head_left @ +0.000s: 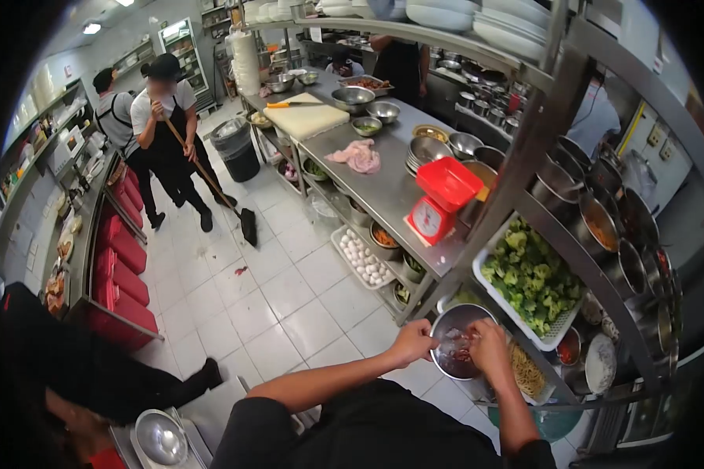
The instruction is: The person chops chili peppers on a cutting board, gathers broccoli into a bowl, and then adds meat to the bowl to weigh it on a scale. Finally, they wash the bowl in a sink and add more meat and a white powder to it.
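Observation:
My left hand [412, 344] pinches the near-left rim of a deep metal bowl [447, 361], thumb and fingers closed on its edge. Inside the bowl lie wet-looking reddish pieces [459, 354], too small to name for certain. My right hand [489, 345] reaches over the bowl's right rim with its fingers curled down among these pieces. What those fingers hold is partly hidden. Beyond the bowl, a white basket [551, 341] full of broccoli [528, 273] rests on the metal shelf. Noodles [526, 367] sit just right of my right hand.
A red kitchen scale [434, 219] stands at the counter's near end, past a pink cloth [356, 156]. A tray of white mushrooms [364, 258] is on the lower shelf. One person [168, 117] holds a broom [248, 227] on the tiled floor; another in black is close at left.

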A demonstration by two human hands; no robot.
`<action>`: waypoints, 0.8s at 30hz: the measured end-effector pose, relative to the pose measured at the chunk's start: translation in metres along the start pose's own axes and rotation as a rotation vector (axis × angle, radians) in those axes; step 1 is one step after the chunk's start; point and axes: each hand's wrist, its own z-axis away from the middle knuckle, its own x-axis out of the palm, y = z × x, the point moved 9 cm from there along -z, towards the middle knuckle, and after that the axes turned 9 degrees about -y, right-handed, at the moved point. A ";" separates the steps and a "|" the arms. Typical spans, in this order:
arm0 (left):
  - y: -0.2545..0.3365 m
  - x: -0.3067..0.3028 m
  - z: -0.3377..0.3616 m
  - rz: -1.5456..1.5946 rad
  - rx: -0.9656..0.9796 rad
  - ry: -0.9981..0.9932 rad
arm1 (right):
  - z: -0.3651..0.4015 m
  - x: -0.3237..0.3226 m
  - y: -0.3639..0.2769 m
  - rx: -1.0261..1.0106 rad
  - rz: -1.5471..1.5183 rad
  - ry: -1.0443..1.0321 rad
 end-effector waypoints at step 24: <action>0.141 -0.420 -0.035 0.289 0.219 0.598 | -0.435 0.196 -0.230 -0.258 -0.211 -0.404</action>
